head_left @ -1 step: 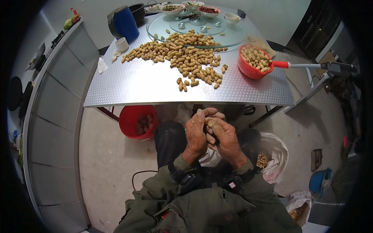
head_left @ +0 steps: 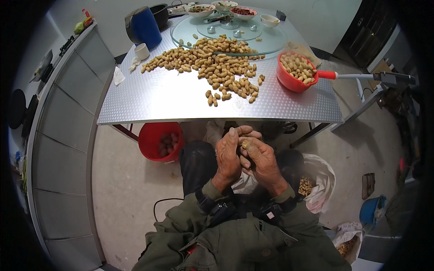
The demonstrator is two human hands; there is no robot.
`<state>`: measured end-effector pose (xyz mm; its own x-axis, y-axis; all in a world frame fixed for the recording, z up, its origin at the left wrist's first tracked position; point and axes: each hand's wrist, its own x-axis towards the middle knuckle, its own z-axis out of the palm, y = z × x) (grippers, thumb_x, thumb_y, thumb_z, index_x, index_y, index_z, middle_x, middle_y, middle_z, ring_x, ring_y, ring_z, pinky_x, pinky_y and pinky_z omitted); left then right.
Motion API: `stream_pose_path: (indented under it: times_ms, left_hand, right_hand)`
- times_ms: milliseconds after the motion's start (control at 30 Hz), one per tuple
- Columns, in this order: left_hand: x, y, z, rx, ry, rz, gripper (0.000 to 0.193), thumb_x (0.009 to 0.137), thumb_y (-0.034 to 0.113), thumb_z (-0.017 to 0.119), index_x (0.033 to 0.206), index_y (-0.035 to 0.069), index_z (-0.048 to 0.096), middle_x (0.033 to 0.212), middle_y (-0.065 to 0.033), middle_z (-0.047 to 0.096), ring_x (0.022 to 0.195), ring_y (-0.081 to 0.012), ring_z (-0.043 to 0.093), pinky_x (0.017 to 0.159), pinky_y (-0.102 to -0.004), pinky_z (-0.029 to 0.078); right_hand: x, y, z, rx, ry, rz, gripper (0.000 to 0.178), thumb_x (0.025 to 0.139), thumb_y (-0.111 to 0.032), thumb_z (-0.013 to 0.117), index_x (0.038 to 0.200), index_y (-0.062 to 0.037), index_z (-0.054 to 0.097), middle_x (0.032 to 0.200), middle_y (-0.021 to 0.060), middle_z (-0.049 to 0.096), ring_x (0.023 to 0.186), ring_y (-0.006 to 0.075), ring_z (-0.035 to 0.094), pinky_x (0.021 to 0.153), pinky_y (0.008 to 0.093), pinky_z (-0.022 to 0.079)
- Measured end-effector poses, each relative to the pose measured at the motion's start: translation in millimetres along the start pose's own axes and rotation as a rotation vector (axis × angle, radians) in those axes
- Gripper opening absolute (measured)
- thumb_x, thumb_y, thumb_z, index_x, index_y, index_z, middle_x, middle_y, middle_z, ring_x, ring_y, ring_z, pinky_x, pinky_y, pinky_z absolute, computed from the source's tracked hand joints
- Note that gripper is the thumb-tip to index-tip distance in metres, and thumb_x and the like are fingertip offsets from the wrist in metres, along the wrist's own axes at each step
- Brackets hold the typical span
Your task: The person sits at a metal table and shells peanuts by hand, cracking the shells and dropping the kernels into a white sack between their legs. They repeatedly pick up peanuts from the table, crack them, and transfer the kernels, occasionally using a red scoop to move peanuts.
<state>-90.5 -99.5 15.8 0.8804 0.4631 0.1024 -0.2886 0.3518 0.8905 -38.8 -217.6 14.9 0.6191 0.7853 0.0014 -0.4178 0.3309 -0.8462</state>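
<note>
i see glossy dimpled metal tabletop (head_left: 149,97), smooth glass turntable (head_left: 272,39), shiny plastic scoop (head_left: 289,83), rough matt peanuts (head_left: 221,65), matt cloth jacket (head_left: 242,241).

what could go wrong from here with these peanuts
The red dipper, full of peanuts, might tip if its handle, apparently jutting past the table, gets bumped. Loose peanuts could roll off if jostled. Anything between the left hand and right hand, mostly hidden, may slip.
</note>
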Motion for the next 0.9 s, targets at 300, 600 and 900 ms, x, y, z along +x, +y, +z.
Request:
stream_pose_path:
  times_ms: [300,600,900]
  left_hand:
    - [-13,1,1,-0.033,-0.104,-0.016,0.074,0.116,0.052,0.024,0.131,-0.01,0.061,0.123,-0.0226,0.073,0.086,-0.0156,0.071,0.067,-0.0235,0.058]
    - [-15,3,5,-0.057,-0.074,-0.014,0.074,0.115,0.054,0.028,0.131,-0.009,0.063,0.122,-0.0208,0.073,0.092,-0.0158,0.071,0.071,-0.0225,0.059]
    - [-16,-1,3,-0.023,-0.053,-0.028,0.064,0.116,0.046,0.029,0.13,-0.008,0.062,0.122,-0.0222,0.073,0.091,-0.0191,0.071,0.073,-0.0265,0.059]
  right_hand:
    - [-9,8,-2,-0.131,0.032,-0.136,0.037,0.114,-0.031,0.051,0.117,0.0016,0.067,0.083,0.0007,0.054,0.06,0.0071,0.053,0.05,0.0204,0.042]
    - [-12,7,1,-0.161,0.049,-0.143,0.04,0.113,-0.036,0.053,0.115,0.0014,0.068,0.082,0.0002,0.056,0.06,0.0069,0.054,0.05,0.0207,0.042]
    - [-11,9,-2,-0.118,0.073,-0.133,0.035,0.113,-0.03,0.055,0.116,0.0012,0.07,0.082,0.0007,0.06,0.064,0.0082,0.056,0.055,0.0223,0.045]
